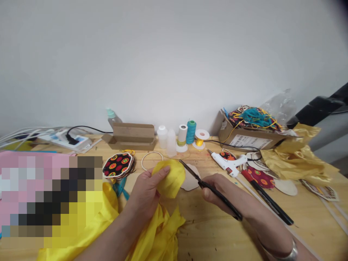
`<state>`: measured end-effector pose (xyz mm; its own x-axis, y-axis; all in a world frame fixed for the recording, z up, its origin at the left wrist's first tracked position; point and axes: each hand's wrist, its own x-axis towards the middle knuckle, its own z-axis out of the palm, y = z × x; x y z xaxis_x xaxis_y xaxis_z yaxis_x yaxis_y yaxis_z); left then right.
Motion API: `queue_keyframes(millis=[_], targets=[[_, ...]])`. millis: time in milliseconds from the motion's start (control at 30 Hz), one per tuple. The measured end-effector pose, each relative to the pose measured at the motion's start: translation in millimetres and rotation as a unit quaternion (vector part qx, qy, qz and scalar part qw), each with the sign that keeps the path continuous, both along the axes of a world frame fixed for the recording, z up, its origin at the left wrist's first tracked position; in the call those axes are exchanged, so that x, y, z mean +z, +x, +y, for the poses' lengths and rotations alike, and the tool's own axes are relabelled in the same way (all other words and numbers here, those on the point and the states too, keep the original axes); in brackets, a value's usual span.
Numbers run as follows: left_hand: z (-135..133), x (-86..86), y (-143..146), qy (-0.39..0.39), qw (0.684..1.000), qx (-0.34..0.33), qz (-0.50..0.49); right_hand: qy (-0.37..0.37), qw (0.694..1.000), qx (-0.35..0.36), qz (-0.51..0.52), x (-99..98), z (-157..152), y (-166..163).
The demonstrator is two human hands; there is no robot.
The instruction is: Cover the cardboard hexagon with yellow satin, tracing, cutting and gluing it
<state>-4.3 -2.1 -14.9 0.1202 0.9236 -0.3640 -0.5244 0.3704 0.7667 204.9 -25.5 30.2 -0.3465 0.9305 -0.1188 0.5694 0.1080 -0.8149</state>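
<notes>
left hand [144,192] pinches yellow cloth [170,179], right hand [223,192] grips black scissors [214,194].

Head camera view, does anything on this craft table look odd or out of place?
Yes, a pixelated patch at the lower left looks odd: it blocks whatever lies there, leaving only pink and yellow showing. The white hot glue gun also lies on its side, over a patterned fabric piece.

A pixelated patch [51,199] blurs the lower left, so the pink and dark things there can't be made out. The yellow cloth [157,235] runs off the bottom edge, the right hand [221,192] covers part of the black scissors [190,173], and the carton's label [250,141] is too small to read.
</notes>
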Motion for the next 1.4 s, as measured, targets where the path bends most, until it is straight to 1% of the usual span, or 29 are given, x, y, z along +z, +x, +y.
queue_keyframes(millis=[100,267,333,433,533,700,767,867,933,1000,1133,1267,1333,1400], targets=[[-1,0.0,1,-0.001,1.0,-0.008,0.003,-0.006,1.0,0.008,-0.001,-0.4,-1,0],[-2,0.2,3,-0.012,1.0,-0.016,0.004,0.012,1.0,-0.016,0.012,3.6,-9,-1],[-2,0.5,3,-0.015,1.0,-0.018,0.002,-0.016,1.0,0.003,0.0,0.9,-6,-1],[-3,0.8,4,-0.013,1.0,-0.021,0.001,-0.076,0.996,0.05,-0.013,-7.2,6,2],[-4,0.8,4,-0.014,1.0,-0.021,0.0,-0.095,0.993,0.064,0.0,-13.3,14,4],[-4,1.7,4,-0.007,1.0,-0.023,-0.002,-0.09,0.995,0.03,0.009,-12.9,12,1],[-3,1.7,4,-0.006,1.0,-0.025,0.0,-0.081,0.996,-0.009,0.024,-15.2,13,0],[-3,0.2,4,-0.004,0.999,-0.033,0.003,-0.047,0.993,-0.07,0.078,-25.8,17,3],[-4,-0.9,4,-0.006,0.999,-0.05,0.004,-0.028,0.989,-0.094,0.112,-34.3,21,4],[-7,-1.0,5,-0.009,0.997,-0.082,0.012,-0.024,0.983,-0.102,0.152,-39.9,23,3],[-14,1.8,8,-0.006,0.985,-0.164,0.061,-0.027,0.973,-0.08,0.217,-40.3,20,-5],[-18,1.4,11,0.007,0.965,-0.228,0.128,-0.029,0.975,-0.041,0.217,-36.7,13,-11],[-19,-0.7,11,0.013,0.96,-0.246,0.135,-0.03,0.978,-0.022,0.208,-35.7,11,-13],[-19,-2.7,11,0.012,0.96,-0.253,0.122,-0.032,0.98,-0.022,0.197,-35.3,11,-14]])
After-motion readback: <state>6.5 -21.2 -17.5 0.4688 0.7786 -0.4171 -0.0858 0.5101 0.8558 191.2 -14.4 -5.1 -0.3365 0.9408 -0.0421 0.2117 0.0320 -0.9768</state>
